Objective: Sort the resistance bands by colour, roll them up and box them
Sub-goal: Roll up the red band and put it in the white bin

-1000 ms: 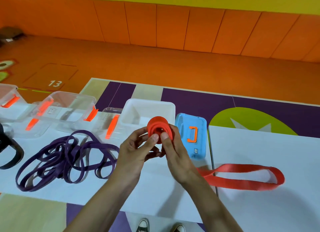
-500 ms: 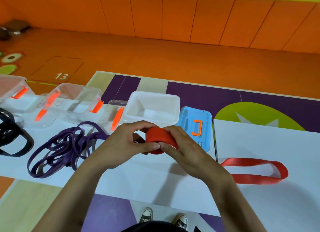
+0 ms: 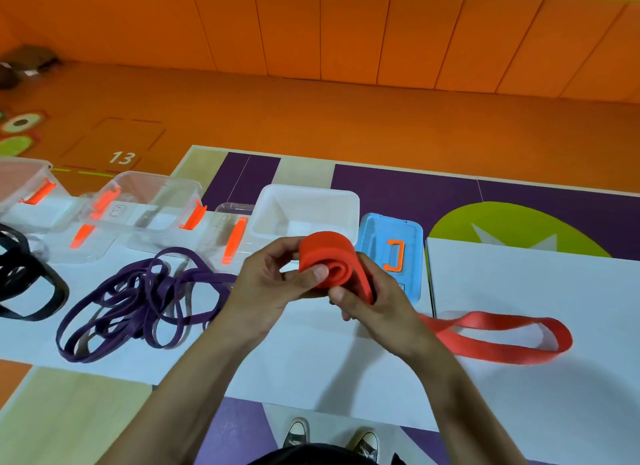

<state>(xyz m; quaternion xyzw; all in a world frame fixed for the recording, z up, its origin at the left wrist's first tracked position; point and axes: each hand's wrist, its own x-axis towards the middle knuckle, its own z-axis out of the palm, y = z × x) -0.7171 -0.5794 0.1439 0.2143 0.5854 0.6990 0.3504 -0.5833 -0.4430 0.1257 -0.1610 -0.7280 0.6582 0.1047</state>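
so, l hand [image 3: 266, 288], r hand [image 3: 377, 312] gripping 1 red band [image 3: 329, 253] — 1 white box [image 3: 273, 211]

Item: head view, single frame.
Light: bright, even, from above by my reading; colours saturated.
Shadows: soft grey patch on white tabletop [image 3: 519, 284] toward near edge, below raised red band [image 3: 327, 253]; thin one inside its trailing loop.
Glare: mild sheen on clear boxes [image 3: 159, 204].
Focus: acceptable throughout, slightly soft.
Distortion: wide-angle; wall panels [image 3: 346, 31] splay outward toward frame sides.
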